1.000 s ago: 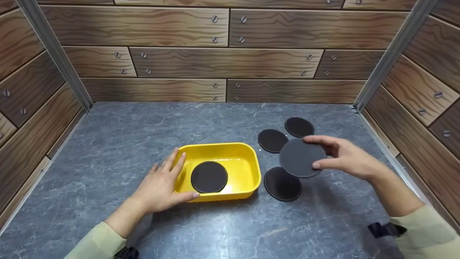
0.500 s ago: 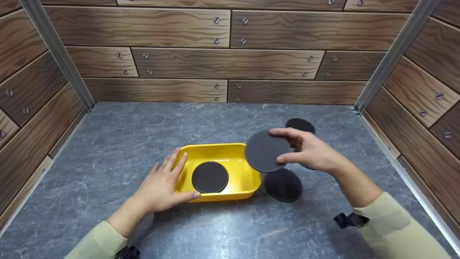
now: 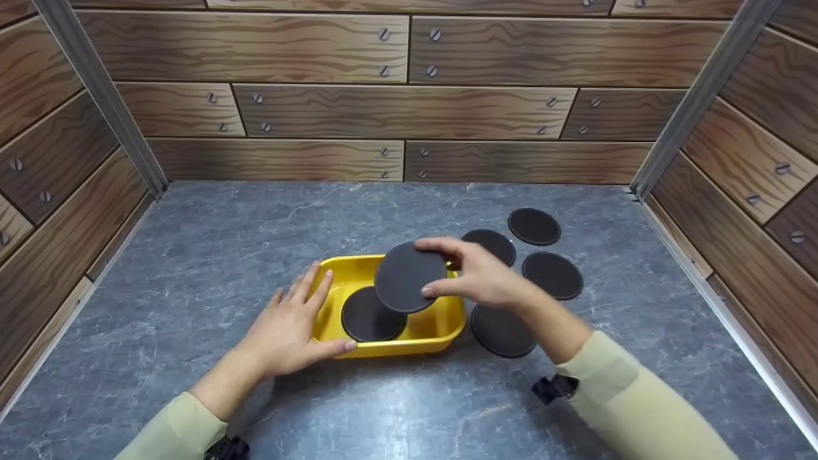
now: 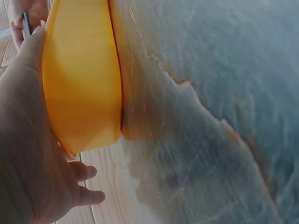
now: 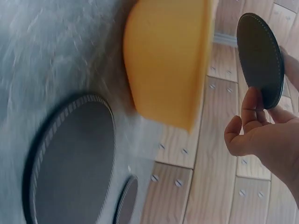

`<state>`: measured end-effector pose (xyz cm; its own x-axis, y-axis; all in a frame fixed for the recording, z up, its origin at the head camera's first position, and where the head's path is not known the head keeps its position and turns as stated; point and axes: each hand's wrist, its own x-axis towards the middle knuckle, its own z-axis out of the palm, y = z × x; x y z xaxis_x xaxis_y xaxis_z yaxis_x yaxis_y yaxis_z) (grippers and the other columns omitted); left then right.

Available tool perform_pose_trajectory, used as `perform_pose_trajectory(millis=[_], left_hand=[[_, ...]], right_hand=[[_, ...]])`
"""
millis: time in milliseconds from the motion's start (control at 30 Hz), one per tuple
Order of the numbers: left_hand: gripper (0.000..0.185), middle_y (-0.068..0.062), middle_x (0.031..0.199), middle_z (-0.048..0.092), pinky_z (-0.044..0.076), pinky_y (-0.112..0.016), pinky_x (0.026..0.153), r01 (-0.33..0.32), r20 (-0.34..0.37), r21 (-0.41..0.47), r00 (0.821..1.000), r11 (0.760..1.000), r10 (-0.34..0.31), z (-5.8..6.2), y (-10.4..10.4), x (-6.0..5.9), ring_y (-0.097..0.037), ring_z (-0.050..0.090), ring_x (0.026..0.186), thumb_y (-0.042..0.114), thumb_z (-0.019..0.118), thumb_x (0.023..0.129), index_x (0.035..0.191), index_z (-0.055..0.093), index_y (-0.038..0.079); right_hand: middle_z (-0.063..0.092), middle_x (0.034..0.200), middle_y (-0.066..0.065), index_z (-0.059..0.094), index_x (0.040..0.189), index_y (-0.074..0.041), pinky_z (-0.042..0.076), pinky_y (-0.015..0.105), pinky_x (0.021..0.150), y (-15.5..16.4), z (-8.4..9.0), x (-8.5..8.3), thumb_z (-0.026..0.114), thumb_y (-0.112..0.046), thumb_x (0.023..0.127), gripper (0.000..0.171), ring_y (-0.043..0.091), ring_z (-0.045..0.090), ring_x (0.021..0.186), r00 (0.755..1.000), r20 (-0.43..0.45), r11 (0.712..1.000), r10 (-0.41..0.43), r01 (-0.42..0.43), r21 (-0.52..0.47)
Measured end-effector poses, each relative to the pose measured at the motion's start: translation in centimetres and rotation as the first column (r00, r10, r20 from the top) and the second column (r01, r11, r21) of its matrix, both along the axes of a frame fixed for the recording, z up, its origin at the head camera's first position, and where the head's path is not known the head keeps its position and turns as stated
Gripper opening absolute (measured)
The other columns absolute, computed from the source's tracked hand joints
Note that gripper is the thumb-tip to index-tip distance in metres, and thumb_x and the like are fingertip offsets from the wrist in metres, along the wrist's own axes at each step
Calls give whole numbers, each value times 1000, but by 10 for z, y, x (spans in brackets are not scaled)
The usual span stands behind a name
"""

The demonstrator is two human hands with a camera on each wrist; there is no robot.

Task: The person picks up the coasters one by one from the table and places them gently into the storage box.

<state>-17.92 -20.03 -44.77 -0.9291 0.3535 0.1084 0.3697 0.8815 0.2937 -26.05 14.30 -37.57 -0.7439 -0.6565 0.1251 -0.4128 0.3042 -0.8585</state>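
From the head view, on the grey marble surface (image 3: 192, 268), my left hand (image 3: 287, 332) lies flat-fingered, bracing the yellow tray (image 3: 441, 319). My right hand (image 3: 479, 278) pinches a black disc (image 3: 408, 276) above 1 disc already inside (image 3: 367, 316). The left wrist view shows that palm against the tray wall. In the right wrist view, thumb and fingers clamp the disc's edge; next, I judge, lower it and release.

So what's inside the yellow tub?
One dark round disc lies flat in the yellow tub. The disc held in the right hand covers its upper edge and part of the tub's floor.
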Motion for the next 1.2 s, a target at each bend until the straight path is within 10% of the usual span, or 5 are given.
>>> perform_pose_trajectory(millis=[1200], left_hand=[[127, -16, 178, 4, 27, -73, 119, -3, 20, -18, 1000, 1000, 4, 1, 1, -1, -49, 30, 154, 96, 48, 82, 171, 16, 11]], right_hand=[[62, 145, 13, 58, 151, -3, 40, 49, 118, -54, -45, 0, 82, -27, 93, 67, 28, 57, 132, 997, -68, 947, 25, -1, 322]])
